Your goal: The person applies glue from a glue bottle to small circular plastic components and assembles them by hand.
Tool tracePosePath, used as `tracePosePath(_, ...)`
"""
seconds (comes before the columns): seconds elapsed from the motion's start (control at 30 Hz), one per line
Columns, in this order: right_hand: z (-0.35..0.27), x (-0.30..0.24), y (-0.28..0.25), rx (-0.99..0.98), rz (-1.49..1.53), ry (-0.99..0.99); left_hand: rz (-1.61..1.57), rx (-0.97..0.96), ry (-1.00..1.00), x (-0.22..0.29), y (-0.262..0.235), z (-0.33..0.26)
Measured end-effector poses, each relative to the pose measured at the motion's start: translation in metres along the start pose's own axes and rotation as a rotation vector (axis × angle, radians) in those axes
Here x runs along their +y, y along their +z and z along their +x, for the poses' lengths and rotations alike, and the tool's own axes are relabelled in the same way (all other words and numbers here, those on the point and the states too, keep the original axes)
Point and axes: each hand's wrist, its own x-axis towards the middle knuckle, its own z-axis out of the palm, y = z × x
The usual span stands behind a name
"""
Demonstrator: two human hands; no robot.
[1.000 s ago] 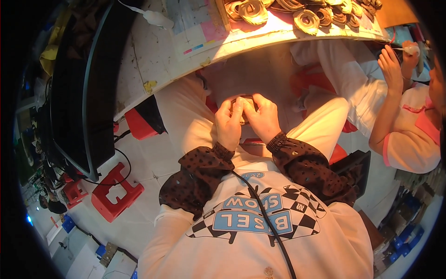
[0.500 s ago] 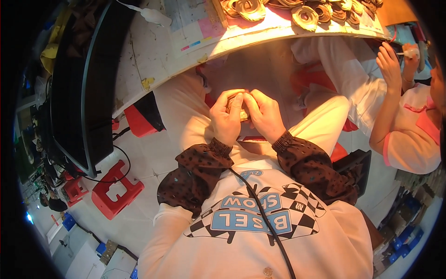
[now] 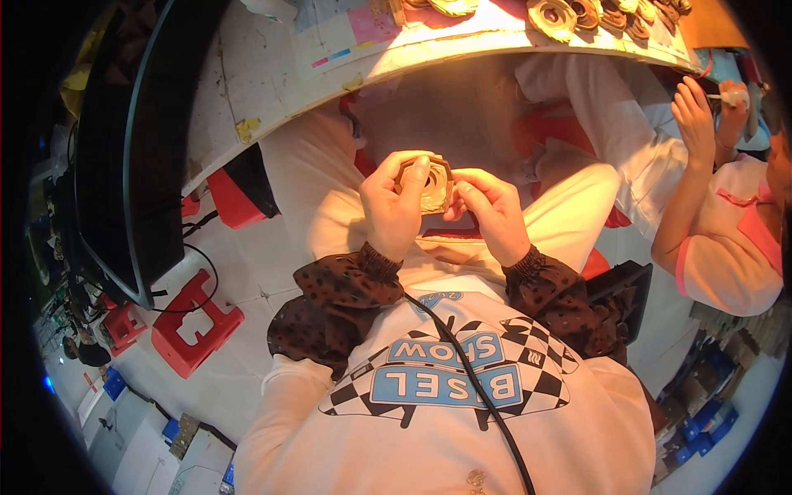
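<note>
A tan rosette point(image 3: 435, 191) with a dark brown rim, ringed layers and a dark centre faces up between my hands, above my lap. My left hand point(image 3: 389, 202) is closed around its left side, with the thumb lying over its face. At the right edge, my right hand point(image 3: 495, 213) pinches the rim between thumb and fingers. Part of the rosette's left side and its underside are hidden by my fingers. Its exact material cannot be made out.
Ahead curves the pale edge of a worktable point(image 3: 330, 111), where several similar rosettes point(image 3: 551, 18) lie under warm light. A large black panel point(image 3: 136, 165) stands at the left, near a red stool point(image 3: 194, 322). On the right sits a co-worker, hands point(image 3: 695, 120) raised, holding a thin stick.
My hands, earlier cupped close together over the rosette, have moved apart. The right hand has shifted right to the rim, and the rosette's face now shows. The view has shifted slightly.
</note>
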Motion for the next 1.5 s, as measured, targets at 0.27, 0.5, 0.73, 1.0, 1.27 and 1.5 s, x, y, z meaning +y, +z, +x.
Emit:
tracePosePath(0.27,-0.004,-0.005,-0.001,0.050,0.074,0.052,0.092,0.006,0.017,0.001,0.003,-0.005)
tracePosePath(0.5,-0.003,-0.004,-0.002,0.069,0.234,0.131,0.075,0.007,-0.080,0.005,0.003,-0.003)
tracePosePath(0.73,0.000,0.006,-0.005,0.074,0.211,0.150,0.030,-0.004,-0.176,-0.006,0.001,0.001)
tracePosePath(1.0,-0.013,-0.001,0.009,-0.081,0.118,0.264,0.117,0.034,0.093,-0.007,0.006,0.001)
tracePosePath(1.27,-0.010,0.006,0.013,-0.045,0.010,0.197,0.126,0.019,0.056,-0.007,0.011,-0.003)
tracePosePath(1.5,-0.006,0.019,0.026,0.101,-0.136,0.114,0.185,0.056,0.124,-0.018,0.009,-0.003)
